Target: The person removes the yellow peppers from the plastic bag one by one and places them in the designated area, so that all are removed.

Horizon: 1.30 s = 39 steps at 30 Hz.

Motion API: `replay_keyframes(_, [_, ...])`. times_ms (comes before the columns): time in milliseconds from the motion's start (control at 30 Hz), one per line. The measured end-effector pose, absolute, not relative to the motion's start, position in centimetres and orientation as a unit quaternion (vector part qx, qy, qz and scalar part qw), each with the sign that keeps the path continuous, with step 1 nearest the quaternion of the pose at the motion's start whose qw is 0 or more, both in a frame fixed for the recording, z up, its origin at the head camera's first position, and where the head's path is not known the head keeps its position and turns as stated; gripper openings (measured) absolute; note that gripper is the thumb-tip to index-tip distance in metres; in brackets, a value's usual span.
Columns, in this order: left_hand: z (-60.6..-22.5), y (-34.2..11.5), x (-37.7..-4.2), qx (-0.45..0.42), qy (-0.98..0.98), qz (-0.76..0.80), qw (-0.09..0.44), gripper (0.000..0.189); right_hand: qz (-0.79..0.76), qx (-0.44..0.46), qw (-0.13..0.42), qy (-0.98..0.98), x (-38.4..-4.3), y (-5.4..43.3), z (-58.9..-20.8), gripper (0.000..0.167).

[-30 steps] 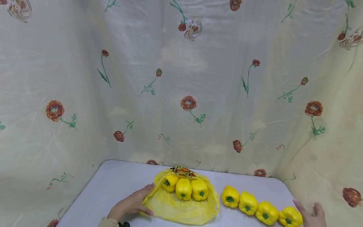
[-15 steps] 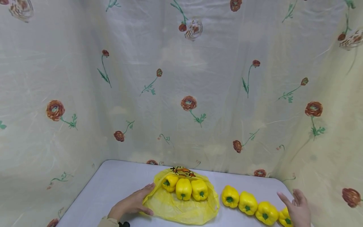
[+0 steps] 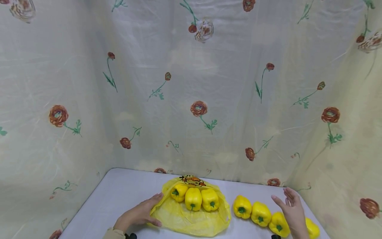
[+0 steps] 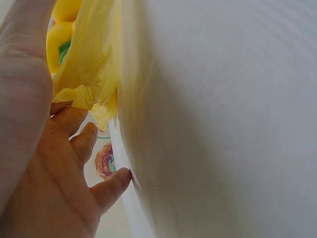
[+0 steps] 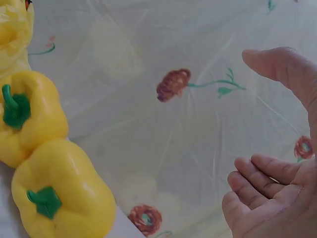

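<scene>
A yellow plastic bag (image 3: 188, 224) lies on its side on the table, its mouth spread toward me. Inside sit three yellow bell peppers (image 3: 193, 198) side by side. My left hand (image 3: 138, 212) rests against the bag's left rim, fingers and thumb spread; the left wrist view shows the bag's edge (image 4: 84, 94) by the fingers. To the right of the bag runs a slanting row of several more bell peppers (image 3: 242, 206). My right hand (image 3: 292, 212), relaxed and holding nothing, hovers above the row's right end and partly hides the last bell pepper (image 3: 312, 228).
The white table (image 3: 119, 189) has rounded back corners. A pale curtain (image 3: 226, 126) printed with red flowers hangs behind it and along both sides. A dark camera piece (image 3: 130, 236) shows at my left wrist.
My right hand has moved left and farther in from the right edge, passing over the last pepper in the row. The left hand, bag and peppers have stayed put.
</scene>
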<state>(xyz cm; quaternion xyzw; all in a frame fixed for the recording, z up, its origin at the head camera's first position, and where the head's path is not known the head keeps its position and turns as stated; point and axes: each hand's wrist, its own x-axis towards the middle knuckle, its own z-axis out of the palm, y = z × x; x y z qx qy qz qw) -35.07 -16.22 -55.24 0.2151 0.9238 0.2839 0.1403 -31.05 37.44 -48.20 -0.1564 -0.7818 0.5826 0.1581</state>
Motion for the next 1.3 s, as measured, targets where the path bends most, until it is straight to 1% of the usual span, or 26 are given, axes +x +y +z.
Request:
replay_keyframes(167, [-55.3,-16.2,-35.2,0.214,0.923,0.286,0.146,0.115,0.57,-0.143,0.136,-0.797,-31.0,35.4,-47.4,0.102])
replay_keyframes(267, [-55.4,-16.1,-35.3,0.207,0.924,0.286,0.149,0.115,0.578,-0.119,0.126,-0.798,-30.6,34.0,-46.5,0.101])
replay_keyframes(367, [-55.3,-16.0,-35.3,0.198,0.925,0.286,0.152,0.116,0.573,-0.108,0.115,-0.805,-30.7,32.9,-46.0,0.095])
replay_keyframes(433, [-55.3,-16.0,-35.3,0.197,0.925,0.286,0.153,0.116,0.57,-0.096,0.109,-0.808,-30.8,32.3,-46.0,0.091])
replay_keyframes(667, [-55.2,-16.0,-35.2,0.2,0.925,0.286,0.151,0.116,0.561,-0.057,0.094,-0.821,-31.2,30.3,-46.1,0.087])
replay_keyframes(933, [-55.1,-16.0,-35.2,0.198,0.925,0.287,0.15,0.116,0.552,-0.027,0.08,-0.83,-31.8,27.7,-46.1,0.078])
replay_keyframes(1067, [-55.0,-16.0,-35.1,0.197,0.925,0.288,0.15,0.116,0.556,-0.007,0.075,-0.828,-32.1,26.5,-46.4,0.076])
replay_keyframes(1300, [-55.1,-15.9,-35.2,0.191,0.924,0.292,0.153,0.115,0.561,0.015,0.06,-0.825,-32.2,24.8,-46.7,0.078])
